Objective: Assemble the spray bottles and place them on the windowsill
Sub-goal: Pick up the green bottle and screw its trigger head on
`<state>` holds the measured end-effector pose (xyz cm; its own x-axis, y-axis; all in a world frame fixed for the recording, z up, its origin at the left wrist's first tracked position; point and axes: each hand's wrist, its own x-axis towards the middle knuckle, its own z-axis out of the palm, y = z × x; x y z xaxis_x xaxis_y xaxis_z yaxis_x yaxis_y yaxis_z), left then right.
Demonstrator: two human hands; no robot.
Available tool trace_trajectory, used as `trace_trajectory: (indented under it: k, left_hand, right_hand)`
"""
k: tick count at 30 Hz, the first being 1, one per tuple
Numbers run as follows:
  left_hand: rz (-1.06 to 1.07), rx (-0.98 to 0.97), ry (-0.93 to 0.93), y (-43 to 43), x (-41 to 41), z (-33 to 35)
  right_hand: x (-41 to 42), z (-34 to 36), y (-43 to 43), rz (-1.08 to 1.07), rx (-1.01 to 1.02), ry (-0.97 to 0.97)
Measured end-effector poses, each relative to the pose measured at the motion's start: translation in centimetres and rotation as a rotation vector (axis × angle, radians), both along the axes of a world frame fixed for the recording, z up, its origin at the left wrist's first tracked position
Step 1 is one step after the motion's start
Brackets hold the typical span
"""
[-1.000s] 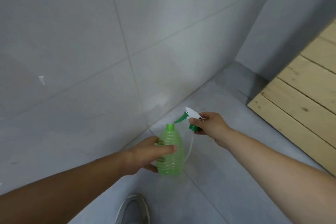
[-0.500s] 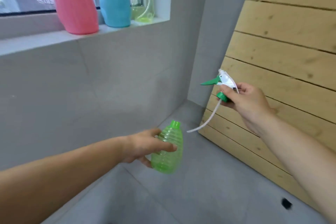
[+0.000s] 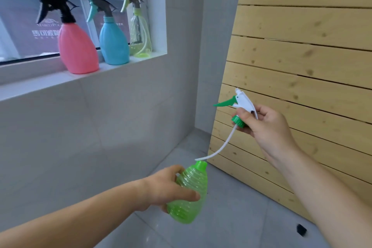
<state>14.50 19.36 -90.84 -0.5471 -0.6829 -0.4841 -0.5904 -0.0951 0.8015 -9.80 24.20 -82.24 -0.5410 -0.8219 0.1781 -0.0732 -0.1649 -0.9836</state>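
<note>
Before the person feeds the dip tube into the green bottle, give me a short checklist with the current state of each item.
1. Ribbed translucent green bottle held firmly in the left hand: ok.
2. Bottle neck open, no cap on it: ok.
3. White and green trigger sprayer head gripped in the right hand: ok.
4. Tip of the white dip tube inside the neck: not ok, it sits just above the opening.
5. Dip tube straight: not ok, it curves.
6. Free space on the grey windowsill beside the pink, blue and clear bottles: ok.
</note>
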Motion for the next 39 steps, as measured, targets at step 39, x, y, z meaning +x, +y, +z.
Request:
trace_trajectory:
  k: [39]
  left_hand:
    - [-0.008,-0.030,0.165,-1.2,0.1,-0.3]
  right_hand:
    - [3.0,-4.7,-2.6,0.549,0.334,0.057]
